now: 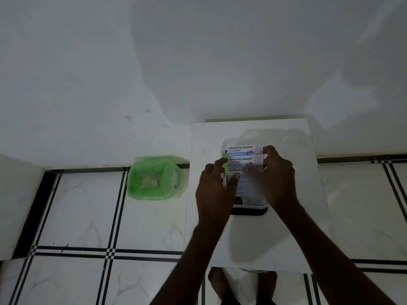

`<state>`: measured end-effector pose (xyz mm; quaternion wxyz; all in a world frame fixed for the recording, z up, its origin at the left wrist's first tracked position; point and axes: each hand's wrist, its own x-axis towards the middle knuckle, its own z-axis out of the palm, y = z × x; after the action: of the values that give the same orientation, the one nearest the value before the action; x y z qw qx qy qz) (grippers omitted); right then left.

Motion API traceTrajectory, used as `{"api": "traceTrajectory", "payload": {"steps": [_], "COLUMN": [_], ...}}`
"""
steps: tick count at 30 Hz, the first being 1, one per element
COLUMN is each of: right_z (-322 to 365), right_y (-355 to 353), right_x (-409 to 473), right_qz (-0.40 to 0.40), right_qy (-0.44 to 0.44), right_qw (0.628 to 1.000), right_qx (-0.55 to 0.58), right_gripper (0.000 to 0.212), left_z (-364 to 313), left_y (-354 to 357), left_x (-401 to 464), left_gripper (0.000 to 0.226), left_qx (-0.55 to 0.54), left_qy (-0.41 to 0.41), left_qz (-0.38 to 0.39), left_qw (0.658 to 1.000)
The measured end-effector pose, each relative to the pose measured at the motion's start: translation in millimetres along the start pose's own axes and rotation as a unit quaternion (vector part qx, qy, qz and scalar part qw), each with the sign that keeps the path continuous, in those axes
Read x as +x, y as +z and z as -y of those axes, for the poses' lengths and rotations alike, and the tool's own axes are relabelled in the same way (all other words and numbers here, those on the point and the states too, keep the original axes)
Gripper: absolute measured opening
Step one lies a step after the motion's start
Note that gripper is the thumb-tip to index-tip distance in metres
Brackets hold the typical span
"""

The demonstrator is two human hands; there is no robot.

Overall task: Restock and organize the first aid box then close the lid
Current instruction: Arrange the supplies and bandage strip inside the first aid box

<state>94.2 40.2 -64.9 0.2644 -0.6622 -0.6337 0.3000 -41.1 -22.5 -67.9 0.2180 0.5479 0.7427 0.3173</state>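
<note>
My left hand and right hand grip glossy "ANTISEPTIC BANDAGE" packets over the rectangular black plastic box, green-lined bin at nine o'clock.

Both hands on bandage-filled box

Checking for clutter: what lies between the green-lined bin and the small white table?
Nothing: in the head view only bare tiled floor separates the bin from the table.
</note>
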Motion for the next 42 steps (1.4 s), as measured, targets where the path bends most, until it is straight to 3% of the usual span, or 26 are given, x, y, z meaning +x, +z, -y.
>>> {"api": "traceTrajectory", "payload": {"steps": [3, 7, 10, 13, 20, 26, 28, 31, 33, 37, 42], "right_z": [-1, -7, -12, -12, -14, -33, -50, -75, -83, -89, -93], "right_y": [4, 13, 18, 22, 10, 3, 2, 0, 2, 15, 26], "right_x": [-5, -6, -6, -4, 4, 2, 2, -3, -9, -13, -6], "right_qz": [-0.028, -0.072, -0.062, -0.08, -0.097, -0.14, -0.112, -0.003, 0.044, 0.066, 0.104], "right_qy": [-0.007, -0.032, -0.047, -0.044, 0.002, 0.067, 0.15, 0.223, 0.211, 0.171, 0.193], "right_qw": [0.996, 0.973, 0.981, 0.986, 0.995, 0.988, 0.982, 0.973, 0.973, 0.974, 0.967], "right_qx": [-0.09, -0.217, -0.179, -0.142, -0.029, 0.016, -0.007, -0.053, -0.085, -0.133, -0.128], "right_gripper": [0.051, 0.077, 0.07, 0.057, 0.056, 0.033, 0.029, 0.027, 0.024, 0.018, 0.013], "left_z": [3, 4, 2, 7, 17, 8, 6, 10, 14, 17, 20], "left_y": [4, 5, 4, 4, -1, -3, -3, -6, -7, -10, -19], "left_x": [-3, 3, 11, 23, 31, 26, 28, 27, 26, 32, 36], "left_gripper": [0.063, 0.07, 0.078, 0.071, 0.055, 0.035, 0.029, 0.028, 0.024, 0.016, 0.019], "left_qx": [0.018, 0.045, 0.05, 0.062, -0.091, -0.104, -0.1, -0.072, -0.033, 0.005, 0.019], "left_qy": [0.028, 0.066, 0.07, 0.085, -0.072, -0.078, -0.1, -0.116, -0.101, -0.079, -0.075], "left_qz": [0.008, 0.005, 0.014, 0.025, 0.016, 0.034, 0.032, 0.061, 0.078, 0.076, 0.072], "left_qw": [0.999, 0.997, 0.996, 0.994, 0.993, 0.991, 0.99, 0.989, 0.991, 0.994, 0.994]}}
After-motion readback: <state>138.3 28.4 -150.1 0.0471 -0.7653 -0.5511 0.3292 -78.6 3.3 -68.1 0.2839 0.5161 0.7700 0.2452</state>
